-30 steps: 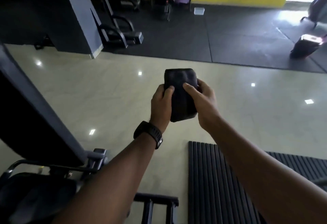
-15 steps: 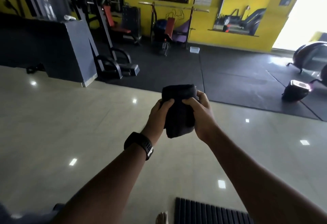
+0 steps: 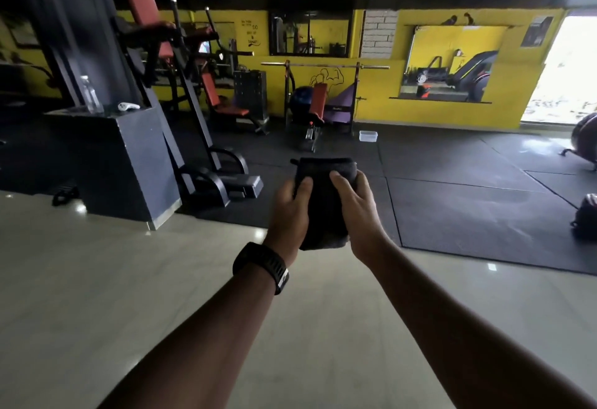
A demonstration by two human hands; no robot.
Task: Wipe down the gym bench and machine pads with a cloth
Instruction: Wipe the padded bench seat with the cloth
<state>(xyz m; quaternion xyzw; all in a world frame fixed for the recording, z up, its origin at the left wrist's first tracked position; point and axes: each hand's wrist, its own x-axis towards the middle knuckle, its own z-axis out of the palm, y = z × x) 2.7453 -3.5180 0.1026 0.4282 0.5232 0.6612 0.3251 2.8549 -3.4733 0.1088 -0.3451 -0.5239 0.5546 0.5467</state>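
Observation:
A folded black cloth (image 3: 324,205) is held up in front of me at mid-frame, gripped from both sides. My left hand (image 3: 289,214), with a black watch on its wrist, clasps its left edge with the thumb on top. My right hand (image 3: 361,214) clasps the right edge the same way. Far ahead by the yellow wall stands a bench (image 3: 318,103) with a red pad under a barbell rack. A machine with red pads (image 3: 219,98) stands to its left, and a tall station with a red back pad (image 3: 142,4) rises at upper left.
A dark grey block (image 3: 129,163) with a water bottle (image 3: 90,95) on top stands at the left. Black rubber mats (image 3: 468,201) cover the floor beyond the pale tiles (image 3: 129,279). A small white box (image 3: 368,136) lies on the mat, and dark equipment sits at the right edge.
The view has tilted up from the floor and the nearby bench, which has left the frame, to the far gym wall. Both hands keep the same hold on the cloth.

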